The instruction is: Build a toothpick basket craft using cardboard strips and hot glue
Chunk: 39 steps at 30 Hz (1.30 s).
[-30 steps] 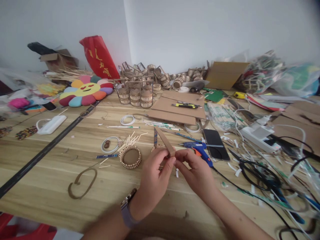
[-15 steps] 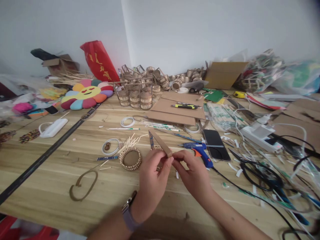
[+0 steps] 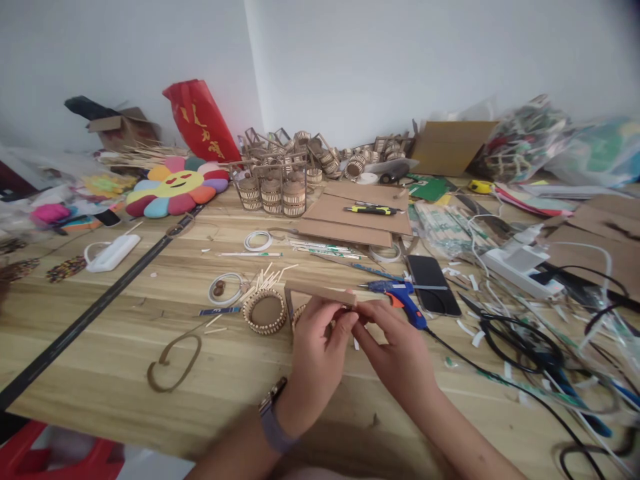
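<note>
A narrow brown cardboard strip (image 3: 317,291), bent at its left end, is held above the table. My left hand (image 3: 321,350) grips it near its right end, thumb and fingers closed. At that same end, the fingertips of my right hand (image 3: 397,343) are pinched together; exactly what lies between them is partly hidden. Left of my left hand sits a round stick-rimmed basket piece (image 3: 264,312) with a brown base. A second such piece (image 3: 299,313) is mostly hidden behind the strip and my left hand. A blue glue gun (image 3: 400,297) lies just beyond my right hand.
A phone (image 3: 433,285) lies right of the glue gun, near coiled black cable (image 3: 523,343) and paper scraps. Farther back are cardboard sheets (image 3: 355,213) with a yellow-black cutter (image 3: 370,210), and finished small baskets (image 3: 273,193). A brown loop (image 3: 173,363) and black strap (image 3: 107,297) lie left.
The cardboard strip has swung from a steep slant to nearly level, its far end turning left. Both hands stay closed at its right end and have shifted slightly right in view.
</note>
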Available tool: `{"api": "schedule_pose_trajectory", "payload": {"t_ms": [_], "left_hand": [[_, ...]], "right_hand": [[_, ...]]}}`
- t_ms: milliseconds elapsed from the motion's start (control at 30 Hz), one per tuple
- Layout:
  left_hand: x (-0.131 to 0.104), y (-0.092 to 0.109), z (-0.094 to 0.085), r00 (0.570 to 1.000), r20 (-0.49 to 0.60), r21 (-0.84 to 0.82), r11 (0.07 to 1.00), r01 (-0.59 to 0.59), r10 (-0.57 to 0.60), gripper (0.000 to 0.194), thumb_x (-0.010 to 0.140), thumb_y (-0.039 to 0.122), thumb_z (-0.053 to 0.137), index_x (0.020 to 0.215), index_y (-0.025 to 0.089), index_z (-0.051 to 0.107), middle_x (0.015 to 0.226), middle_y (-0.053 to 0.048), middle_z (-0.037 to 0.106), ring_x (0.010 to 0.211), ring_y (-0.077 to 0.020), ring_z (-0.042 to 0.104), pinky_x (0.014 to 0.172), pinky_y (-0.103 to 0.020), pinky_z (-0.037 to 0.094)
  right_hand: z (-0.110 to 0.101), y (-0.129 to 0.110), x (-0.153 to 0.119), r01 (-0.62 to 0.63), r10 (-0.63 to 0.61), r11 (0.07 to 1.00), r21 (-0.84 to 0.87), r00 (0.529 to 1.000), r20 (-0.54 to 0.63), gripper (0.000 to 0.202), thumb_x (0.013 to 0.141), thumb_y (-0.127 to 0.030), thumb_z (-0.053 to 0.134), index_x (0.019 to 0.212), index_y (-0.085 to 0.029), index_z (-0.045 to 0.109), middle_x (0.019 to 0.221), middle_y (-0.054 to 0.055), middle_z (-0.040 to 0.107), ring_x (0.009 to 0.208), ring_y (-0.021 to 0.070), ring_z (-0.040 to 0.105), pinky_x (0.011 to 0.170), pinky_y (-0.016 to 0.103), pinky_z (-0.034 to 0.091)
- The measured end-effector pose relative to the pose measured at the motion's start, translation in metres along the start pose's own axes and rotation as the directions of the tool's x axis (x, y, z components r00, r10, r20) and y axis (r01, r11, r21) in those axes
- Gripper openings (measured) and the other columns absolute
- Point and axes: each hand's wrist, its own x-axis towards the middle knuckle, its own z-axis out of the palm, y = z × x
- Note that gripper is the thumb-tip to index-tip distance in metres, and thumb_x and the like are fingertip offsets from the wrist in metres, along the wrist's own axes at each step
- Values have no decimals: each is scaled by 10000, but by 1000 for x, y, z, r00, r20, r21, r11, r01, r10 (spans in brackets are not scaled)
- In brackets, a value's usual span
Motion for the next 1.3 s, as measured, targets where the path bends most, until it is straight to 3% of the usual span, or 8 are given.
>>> {"api": "schedule_pose_trajectory", "payload": {"t_ms": [167,467,667,833,967,1067,1133,1300], "left_hand": [[3,-1,1,999,43,-120,992,35,-30,177,933,319,579,977,185,686,1013,-82,683,965,-205,645,846,-308,545],[-3,-8,7,999,-23,-93,995,22,-24,213,940,354,580,1012,192,698,1012,-83,735,958,-212,684,876,-327,542],[-2,-8,9,998,-35,-48,998,50,-52,231,945,366,566,1010,188,698,1008,-84,740,947,-214,693,867,-336,547],[1,-6,16,995,-54,-70,994,86,-89,231,927,385,592,978,182,690,995,-82,738,956,-223,692,885,-363,550],[-15,-11,14,996,2,-168,982,91,-92,236,939,324,576,1108,173,641,1047,-95,725,971,-205,698,861,-334,576],[-33,-16,6,995,101,-123,992,-9,22,268,962,225,520,1213,197,609,1241,-109,660,1128,-203,648,950,-335,551],[-42,-16,-1,965,219,-17,989,-144,144,266,948,173,524,1190,195,633,1253,-108,658,1165,-204,626,1000,-341,521],[-49,0,-29,854,385,14,923,-385,350,182,920,118,537,1019,188,673,929,-51,752,853,-133,707,793,-219,568]], "right_hand": [[-5,4,1,-57,50,995,80,996,80,160,910,-238,552,964,-216,700,857,62,709,757,182,664,694,272,540],[-1,12,3,-171,151,965,197,982,111,207,903,-379,586,893,-214,712,811,56,692,744,188,634,673,286,514],[6,12,3,-261,204,910,322,959,198,237,918,-376,542,1000,-205,682,935,80,728,794,195,669,703,300,541],[3,19,10,-194,139,941,276,969,206,221,926,-361,510,956,-199,657,885,74,714,796,204,662,729,317,530],[-5,28,14,-157,109,961,229,971,211,197,921,-347,507,886,-196,629,836,59,689,773,194,644,724,307,506],[-11,33,16,-154,102,963,223,968,229,179,917,-330,506,882,-189,610,787,37,652,689,161,599,656,276,478],[-13,37,17,-148,90,960,237,967,237,170,918,-322,508,886,-184,602,783,29,637,669,146,577,643,263,465],[-15,48,18,-181,92,923,339,961,262,256,913,-434,550,887,-184,597,773,28,625,670,144,575,634,261,470]]}}
